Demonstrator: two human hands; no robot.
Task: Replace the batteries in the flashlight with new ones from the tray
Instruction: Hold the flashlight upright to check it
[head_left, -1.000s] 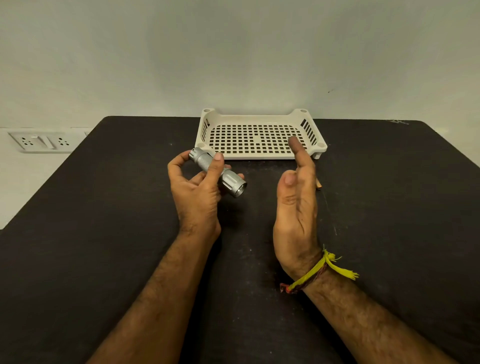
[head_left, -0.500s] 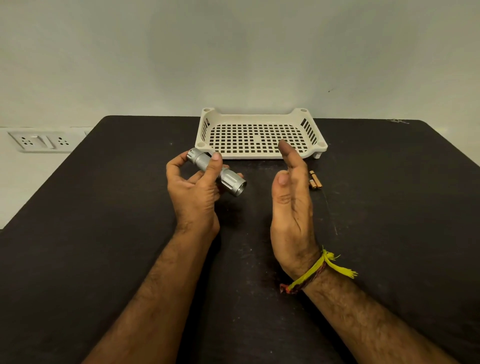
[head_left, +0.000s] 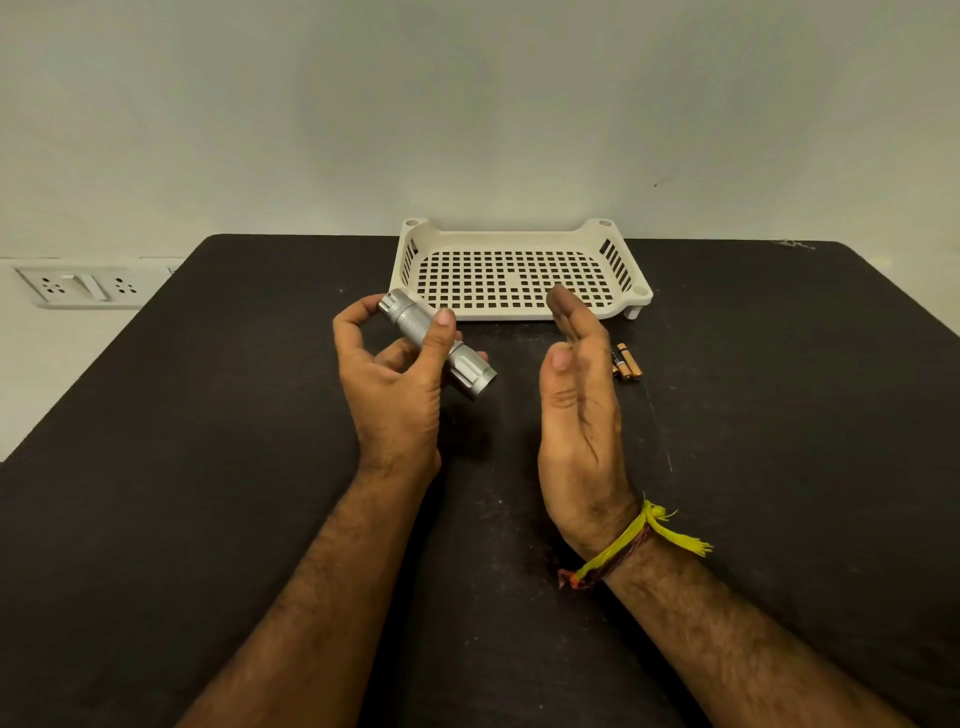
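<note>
A silver flashlight (head_left: 435, 343) lies slantwise in my left hand (head_left: 395, 384), which grips its knurled barrel; the lens end points down and right. My right hand (head_left: 579, 415) stands edge-up to the right of it, fingers straight and close together, holding nothing. Just right of that hand, copper-topped batteries (head_left: 626, 361) lie together on the black table (head_left: 208, 467). The cream perforated tray (head_left: 519, 312) sits behind both hands; nothing shows on its visible floor, and my right fingertips cover a small part.
A white wall socket panel (head_left: 78, 286) is mounted beyond the table's left edge. The pale wall rises right behind the tray. A yellow thread band (head_left: 631, 540) circles my right wrist.
My right hand has drawn back toward me and slightly left, uncovering the batteries on the table. My left hand keeps the flashlight in nearly the same place.
</note>
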